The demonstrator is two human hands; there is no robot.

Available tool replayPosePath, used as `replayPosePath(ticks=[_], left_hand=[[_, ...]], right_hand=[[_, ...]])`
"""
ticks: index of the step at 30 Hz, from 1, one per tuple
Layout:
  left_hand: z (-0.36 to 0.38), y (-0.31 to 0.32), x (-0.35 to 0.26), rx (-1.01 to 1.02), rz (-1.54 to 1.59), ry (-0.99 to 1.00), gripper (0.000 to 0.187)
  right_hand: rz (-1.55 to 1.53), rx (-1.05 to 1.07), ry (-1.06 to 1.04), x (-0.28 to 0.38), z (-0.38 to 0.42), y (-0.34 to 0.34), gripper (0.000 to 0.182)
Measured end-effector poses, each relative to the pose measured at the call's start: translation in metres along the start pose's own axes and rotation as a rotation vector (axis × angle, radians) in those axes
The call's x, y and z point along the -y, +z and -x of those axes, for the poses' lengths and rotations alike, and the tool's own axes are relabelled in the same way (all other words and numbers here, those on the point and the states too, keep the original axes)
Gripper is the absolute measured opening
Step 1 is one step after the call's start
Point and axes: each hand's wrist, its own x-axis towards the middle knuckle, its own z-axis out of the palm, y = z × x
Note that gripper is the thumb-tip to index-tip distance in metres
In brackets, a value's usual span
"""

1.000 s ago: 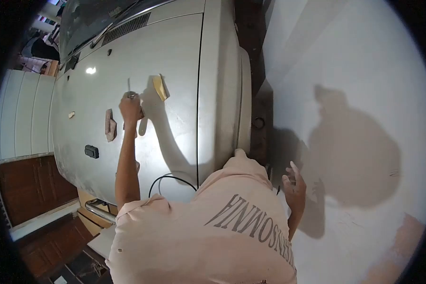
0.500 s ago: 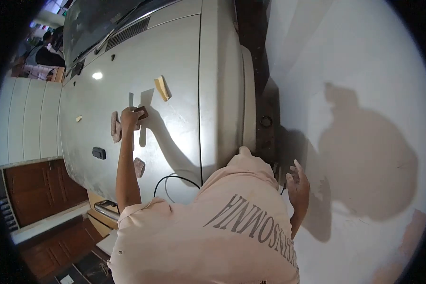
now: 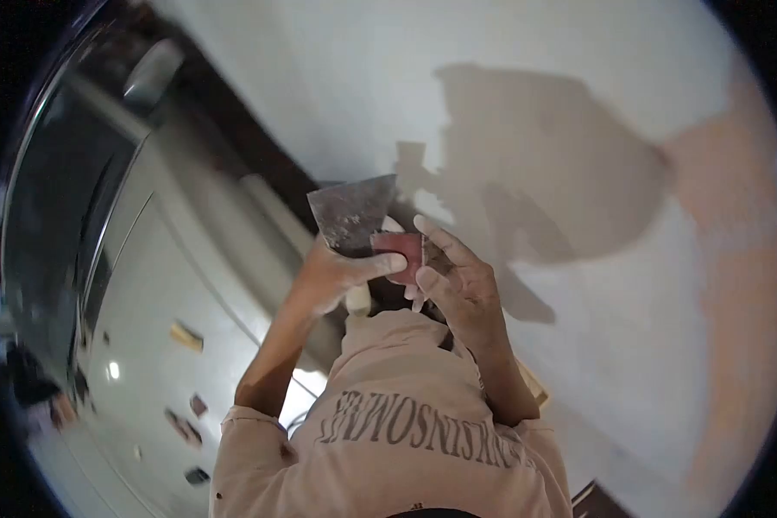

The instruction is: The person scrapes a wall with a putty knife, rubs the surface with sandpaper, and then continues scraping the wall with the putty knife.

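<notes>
In front of my waist, my left hand (image 3: 341, 274) is closed around a putty knife (image 3: 354, 211). Its wide, stained metal blade points up and its pale handle end shows below the hand. The left thumb also presses a small reddish-brown square of sandpaper (image 3: 395, 248) beside the blade. My right hand (image 3: 466, 298) is at the sandpaper's right edge, thumb by the lower corner and index finger stretched above. The right fingers behind the square are partly hidden, and its grip looks light.
A pale vehicle bonnet (image 3: 160, 285) fills the left, below a dark windscreen (image 3: 69, 173) and a side mirror (image 3: 154, 73). On it lie a folded yellowish piece (image 3: 186, 337), brownish blocks (image 3: 181, 427) and a dark block (image 3: 197, 476). A white wall (image 3: 613, 345) with shadows stands at right.
My left hand has come off the bonnet with the putty knife and sandpaper to my front. My right hand has risen from my side to the sandpaper. The view has swung right.
</notes>
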Motion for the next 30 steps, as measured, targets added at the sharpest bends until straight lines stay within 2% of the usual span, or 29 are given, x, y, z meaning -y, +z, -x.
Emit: replayPosePath(ticks=[2, 5, 7, 9, 10, 13, 14, 16, 17, 18, 19, 21, 23, 24, 25, 27, 30], left_hand=[[-0.013, 0.028, 0.004, 0.170, 0.098, -0.060, 0.033], [-0.016, 0.060, -0.001, 0.344, 0.040, -0.030, 0.033], [-0.030, 0.075, 0.003, 0.476, 0.080, -0.034, 0.024], [-0.036, 0.078, 0.026, 0.521, 0.100, -0.093, 0.024], [-0.037, 0.081, 0.025, 0.600, 0.188, -0.184, 0.026], [-0.030, 0.094, 0.017, 0.605, 0.213, -0.210, 0.031], [-0.025, 0.102, 0.011, 0.584, 0.203, -0.219, 0.030], [-0.015, 0.115, 0.000, 0.537, 0.182, -0.228, 0.029], [-0.013, 0.114, 0.002, 0.557, 0.128, -0.150, 0.028], [-0.012, 0.111, 0.005, 0.574, 0.074, -0.069, 0.028], [-0.011, 0.109, 0.009, 0.586, 0.019, 0.013, 0.028], [-0.008, 0.113, 0.011, 0.497, -0.191, 0.407, 0.034], [-0.006, 0.112, 0.012, 0.383, -0.330, 0.783, 0.038], [-0.006, 0.104, 0.007, 0.442, -0.448, 0.872, 0.044], [-0.006, 0.103, 0.006, 0.441, -0.446, 0.858, 0.044], [-0.006, 0.101, 0.006, 0.437, -0.439, 0.830, 0.052], [-0.003, 0.094, 0.021, 0.485, -0.297, 0.866, 0.045]], right_hand=[[0.024, -0.151, 0.031, 0.010, 0.015, -0.016, 0.045], [-0.037, -0.297, 0.014, 0.015, 0.041, -0.029, 0.038], [-0.114, -0.344, -0.001, 0.023, 0.046, -0.037, 0.034], [0.029, -0.547, -0.038, 0.007, 0.068, -0.059, 0.029], [0.105, -0.643, -0.052, 0.005, 0.076, -0.063, 0.027], [0.302, -0.943, -0.403, 0.034, 0.089, -0.052, 0.022], [0.445, -1.063, -0.495, 0.039, 0.088, -0.048, 0.022], [0.794, -1.128, -0.606, 0.043, 0.081, -0.033, 0.023], [0.967, -1.151, -0.661, 0.045, 0.078, -0.026, 0.024], [1.145, -0.971, -0.657, 0.049, 0.079, -0.023, 0.027], [1.207, -0.898, -0.718, 0.046, 0.073, -0.022, 0.028], [1.320, -0.741, -0.839, 0.038, 0.059, -0.025, 0.028], [1.138, -0.815, -0.729, 0.033, 0.065, -0.020, 0.034], [0.989, -0.881, -0.674, 0.032, 0.069, -0.022, 0.035], [0.838, -0.941, -0.616, 0.032, 0.072, -0.023, 0.037], [0.941, -0.820, -0.656, 0.036, 0.069, -0.027, 0.036], [1.078, -0.676, -0.714, 0.043, 0.064, -0.030, 0.034]])
